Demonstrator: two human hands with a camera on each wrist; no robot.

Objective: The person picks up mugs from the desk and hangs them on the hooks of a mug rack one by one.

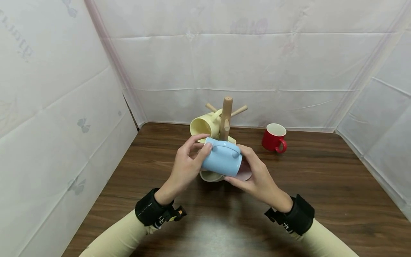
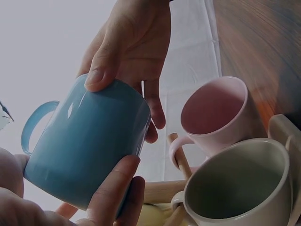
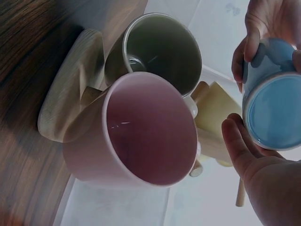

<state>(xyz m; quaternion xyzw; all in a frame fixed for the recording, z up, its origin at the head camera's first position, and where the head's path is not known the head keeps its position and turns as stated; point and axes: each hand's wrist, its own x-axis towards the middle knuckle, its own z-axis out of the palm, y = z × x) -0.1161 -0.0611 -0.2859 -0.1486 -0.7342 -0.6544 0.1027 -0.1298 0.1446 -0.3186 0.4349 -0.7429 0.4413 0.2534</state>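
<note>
Both hands hold a light blue mug (image 1: 221, 159) on its side, in front of a wooden mug rack (image 1: 227, 112). Its handle faces up. My left hand (image 1: 186, 166) grips the mouth end, with the thumb on the near side by the rim. At the base end, my right hand (image 1: 261, 178) holds it between thumb and fingers; the right wrist view shows the round base (image 3: 277, 113). Behind and below it, a pink mug (image 3: 150, 132) and a pale grey-green mug (image 2: 240, 183) hang on the rack's lower pegs, mouths facing outward.
A yellow mug (image 1: 202, 126) hangs from an upper peg at the rack's left. Bare upper pegs, one a right-hand peg (image 1: 239, 110), stick out. A red mug (image 1: 274, 137) with a white inside stands upright on the table (image 1: 321, 185) at the back right. White cloth walls (image 1: 240, 64) surround the table.
</note>
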